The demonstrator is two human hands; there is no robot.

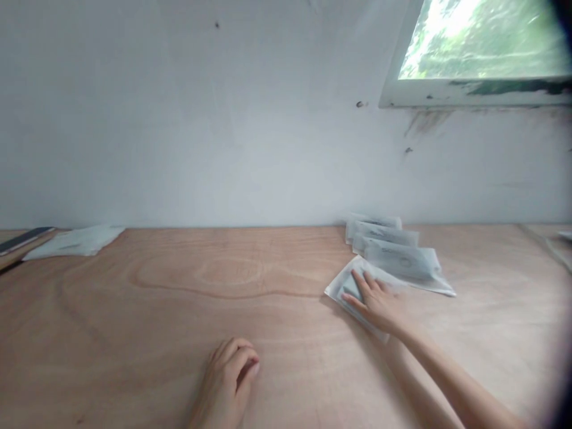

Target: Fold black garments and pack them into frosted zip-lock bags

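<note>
Head view: a flat, frosted translucent plastic pouch with a greyish insert (pixel 352 286) lies on the pale reddish-brown wooden tabletop (pixel 170 333), right of centre, under the right hand (pixel 375 301). That hand is palm down with its fingers spread wide across the pouch, not closed around it; the flat contact probably serves to steady a slippery, thin thing. The pouch's long axis slants from far left to near right, with one short end facing the far left.

Just beyond it, three similar frosted pouches (pixel 400 259) sit in a staggered, overlapping row reaching back toward the whitish wall (pixel 223 119). Their long sides run mostly left to right, so the held-down pouch is turned askew to them. The stagger seems meant to leave part of each showing. Whether the held-down pouch overlaps the nearest one is hard to tell.

The left hand (pixel 230 375) rests near the front, loosely curled, its thumb close to the fingers; whether anything is inside cannot be told. Far left, a whitish flat plastic packet (pixel 74 241) lies beside a dark, narrow flat object (pixel 27 239).
</note>
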